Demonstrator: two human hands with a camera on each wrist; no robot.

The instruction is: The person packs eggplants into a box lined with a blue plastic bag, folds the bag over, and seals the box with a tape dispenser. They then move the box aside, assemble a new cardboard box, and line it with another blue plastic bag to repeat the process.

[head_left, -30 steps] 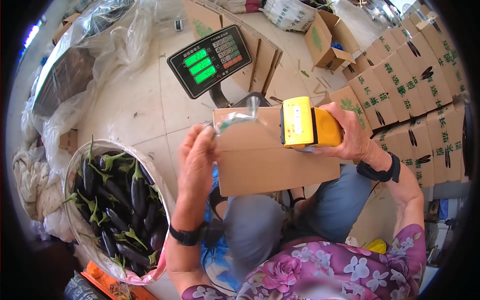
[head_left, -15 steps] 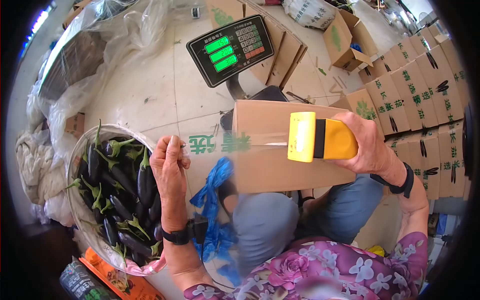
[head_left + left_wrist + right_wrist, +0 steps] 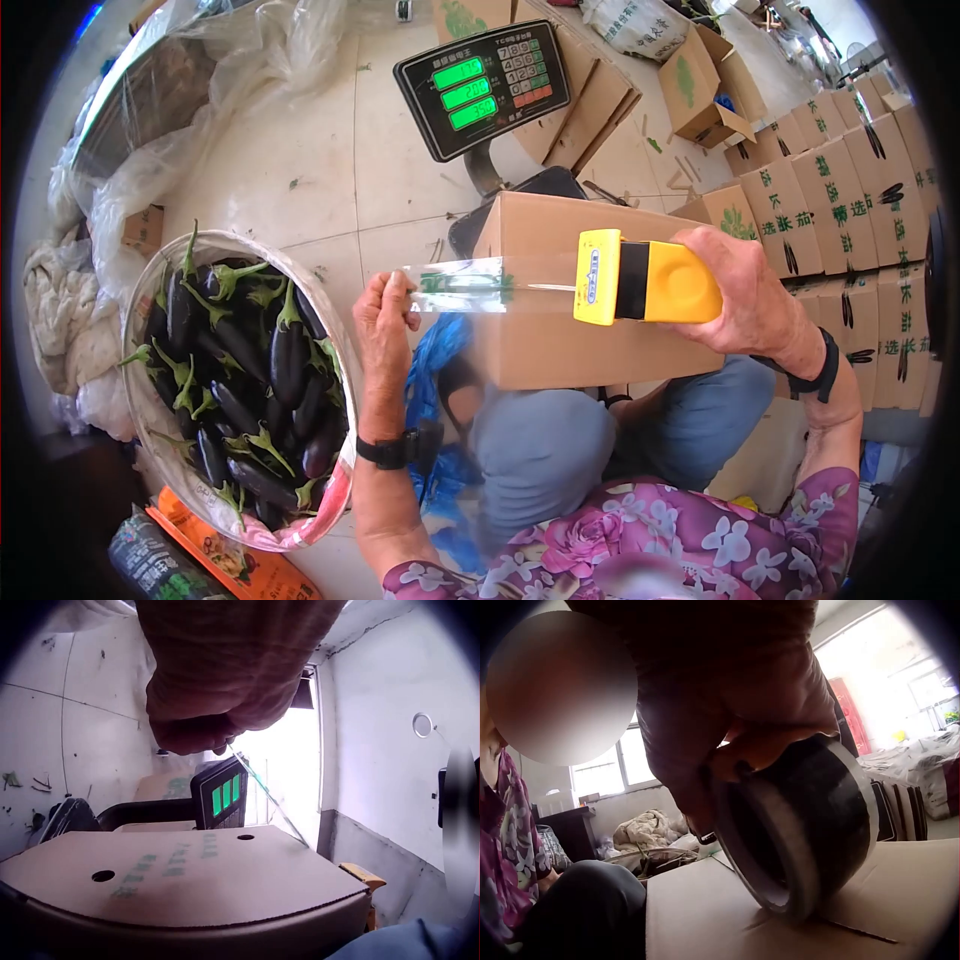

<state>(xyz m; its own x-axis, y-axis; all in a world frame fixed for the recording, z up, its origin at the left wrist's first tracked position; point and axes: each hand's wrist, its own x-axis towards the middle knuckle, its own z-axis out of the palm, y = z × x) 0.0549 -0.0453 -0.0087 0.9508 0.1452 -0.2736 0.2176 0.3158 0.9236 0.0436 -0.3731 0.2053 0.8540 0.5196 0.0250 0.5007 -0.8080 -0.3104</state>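
Note:
A closed cardboard box [image 3: 600, 350] sits in front of the person's knees. My right hand [image 3: 745, 285] grips a yellow tape dispenser [image 3: 685, 285] over the box's top. In the right wrist view, its thick roll of tape [image 3: 832, 810] stands close against the cardboard. Off the box's left edge, my left hand [image 3: 383, 300] pinches the free end of the clear tape with green print [image 3: 455, 285]. This strip stretches taut from the fingers to the dispenser. From the left wrist, the tape slants down to the box's edge, below the left hand [image 3: 232, 675].
Behind the box rises a scale display [image 3: 485, 85] with green digits. A lined tub of eggplants [image 3: 240, 390] stands at the left. Printed cartons [image 3: 830, 210] are stacked at the right, near an open box [image 3: 705, 85]. Blue plastic [image 3: 440, 360] lies beside the knees.
My left hand pulled the tape's end out leftward from the box edge, then came slightly back toward the box. The twisted strip is now straight. The dispenser stays over the box; the scale digits changed.

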